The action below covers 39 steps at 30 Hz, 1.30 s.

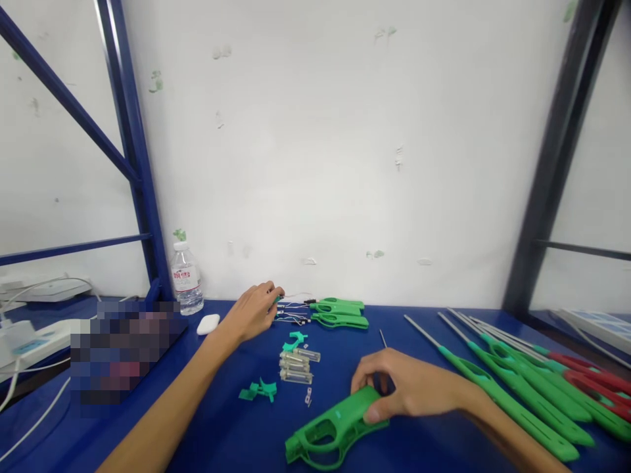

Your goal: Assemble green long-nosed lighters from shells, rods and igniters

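My right hand (394,387) grips a green lighter handle shell (340,420) low over the table, thumb on top and fingers curled behind it. At the back, my left hand (256,307) is closed among small igniter parts with thin wires (293,320); a bit of teal shows at its fingertips, but what they pinch is mostly hidden. Two green handle shells (340,320) lie just right of those wires. Between my hands are several clear fuel tanks (296,376), teal plastic trigger pieces (259,390) and small clear bits (308,396).
Several long-nosed green lighters (513,401) and red ones (596,381) lie at the right. A thin metal rod (383,338) lies behind my right hand. At the left are a white case (208,324), a water bottle (186,279) and a power strip (44,338) with cables.
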Each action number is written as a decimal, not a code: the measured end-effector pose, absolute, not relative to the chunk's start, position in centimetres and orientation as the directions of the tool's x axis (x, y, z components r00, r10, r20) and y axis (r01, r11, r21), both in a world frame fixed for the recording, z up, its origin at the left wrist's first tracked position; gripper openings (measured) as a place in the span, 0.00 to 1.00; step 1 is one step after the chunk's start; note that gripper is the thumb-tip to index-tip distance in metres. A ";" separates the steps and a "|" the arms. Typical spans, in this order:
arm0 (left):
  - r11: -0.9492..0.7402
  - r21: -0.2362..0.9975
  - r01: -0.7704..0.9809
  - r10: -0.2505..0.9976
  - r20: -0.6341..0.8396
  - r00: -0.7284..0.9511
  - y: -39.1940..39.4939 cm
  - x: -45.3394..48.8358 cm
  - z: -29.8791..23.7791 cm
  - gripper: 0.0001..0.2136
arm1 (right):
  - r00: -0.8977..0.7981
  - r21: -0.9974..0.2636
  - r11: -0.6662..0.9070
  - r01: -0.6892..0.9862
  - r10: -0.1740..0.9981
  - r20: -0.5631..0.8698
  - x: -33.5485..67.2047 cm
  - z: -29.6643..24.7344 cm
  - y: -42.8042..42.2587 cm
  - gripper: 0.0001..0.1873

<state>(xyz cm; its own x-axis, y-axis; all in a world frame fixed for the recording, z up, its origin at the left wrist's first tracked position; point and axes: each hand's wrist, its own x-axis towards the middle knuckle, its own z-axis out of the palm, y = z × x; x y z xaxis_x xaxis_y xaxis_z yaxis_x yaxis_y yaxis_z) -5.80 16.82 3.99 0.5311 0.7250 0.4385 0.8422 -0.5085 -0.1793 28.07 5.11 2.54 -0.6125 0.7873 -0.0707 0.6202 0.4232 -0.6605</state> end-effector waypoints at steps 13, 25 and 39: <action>-0.580 -0.194 0.791 0.615 0.533 0.581 17.4 -6.0 3.3 0.16 | -0.277 -0.445 0.328 0.833 0.944 0.178 31.1 3.5 6.5 0.28; -0.597 -0.202 0.776 0.577 0.564 0.591 17.4 -5.8 3.1 0.15 | -0.220 -0.222 0.273 0.936 0.947 0.235 29.7 -0.3 7.7 0.23; -0.603 -0.209 0.770 0.579 0.549 0.603 17.3 -5.7 3.2 0.15 | -0.458 -0.469 0.458 0.755 0.880 0.122 28.2 1.9 5.4 0.21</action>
